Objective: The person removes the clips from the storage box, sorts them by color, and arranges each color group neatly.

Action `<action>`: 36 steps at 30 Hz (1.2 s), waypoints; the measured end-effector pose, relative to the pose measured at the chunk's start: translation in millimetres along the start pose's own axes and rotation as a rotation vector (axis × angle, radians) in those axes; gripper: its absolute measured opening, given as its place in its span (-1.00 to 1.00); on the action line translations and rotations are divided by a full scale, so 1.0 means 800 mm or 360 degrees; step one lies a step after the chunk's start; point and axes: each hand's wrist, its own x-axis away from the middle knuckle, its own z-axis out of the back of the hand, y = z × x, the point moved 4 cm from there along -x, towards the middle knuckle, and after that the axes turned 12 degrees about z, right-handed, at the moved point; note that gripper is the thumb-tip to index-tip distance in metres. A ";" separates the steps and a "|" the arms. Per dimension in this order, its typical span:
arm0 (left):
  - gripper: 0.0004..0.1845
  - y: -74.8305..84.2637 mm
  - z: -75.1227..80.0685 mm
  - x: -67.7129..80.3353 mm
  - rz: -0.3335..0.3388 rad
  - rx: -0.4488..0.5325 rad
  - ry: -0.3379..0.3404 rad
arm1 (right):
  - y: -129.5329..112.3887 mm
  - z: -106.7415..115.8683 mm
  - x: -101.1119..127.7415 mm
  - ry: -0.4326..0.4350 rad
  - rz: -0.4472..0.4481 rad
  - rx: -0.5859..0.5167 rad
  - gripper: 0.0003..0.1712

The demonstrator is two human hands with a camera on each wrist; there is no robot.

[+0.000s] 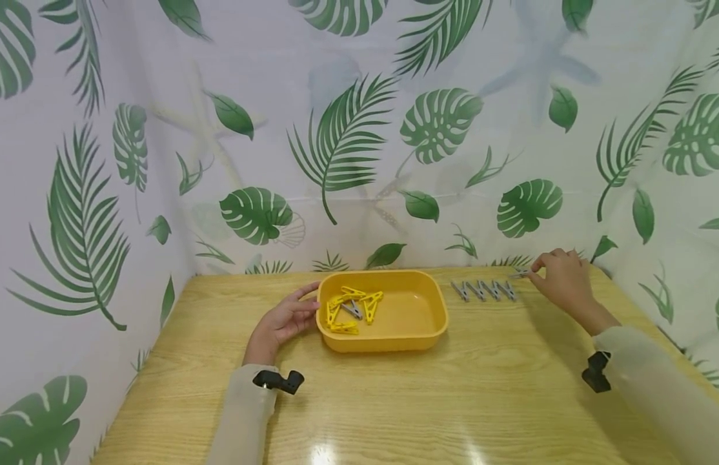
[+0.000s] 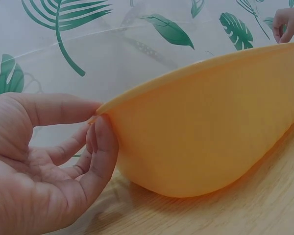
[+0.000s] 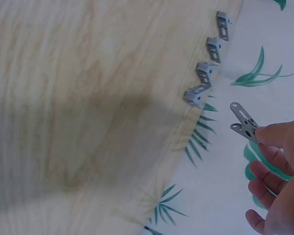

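Right hand (image 1: 563, 279) pinches grey clip (image 3: 245, 122), long axis pointing toward row of four grey clips (image 1: 484, 290) just beside; left hand (image 1: 284, 321), fingers straight, steadies yellow tub (image 1: 414, 336).

A wooden table (image 1: 394, 400) fills the foreground; a leaf-print curtain (image 1: 348, 129) hangs at twelve o'clock.

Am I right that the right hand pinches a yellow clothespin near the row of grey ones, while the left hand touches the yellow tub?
Not quite: the clothespin the right hand pinches is grey, as the right wrist view shows. It is near the row of grey ones, and the left hand touches the yellow tub.
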 end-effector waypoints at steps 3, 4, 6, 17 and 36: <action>-0.32 -0.001 0.000 0.000 -0.0005 -0.0008 -0.0013 | 0.008 -0.006 0.008 -0.0016 -0.0043 -0.0009 -0.81; -0.32 -0.001 -0.001 0.000 -0.0004 -0.0004 -0.0011 | 0.010 -0.008 0.011 -0.0020 -0.0055 -0.0005 -0.81; -0.32 -0.001 -0.001 0.000 -0.0006 -0.0001 -0.0009 | 0.013 -0.010 0.015 -0.0023 -0.0072 0.0003 -0.82; -0.31 -0.001 -0.001 0.002 -0.0007 0.0001 0.0001 | 0.027 -0.026 0.031 -0.0154 -0.0146 -0.0001 -0.78; -0.31 0.000 0.000 0.003 -0.0003 0.0007 0.0002 | 0.035 -0.050 0.035 -0.0293 -0.0345 -0.0086 -0.73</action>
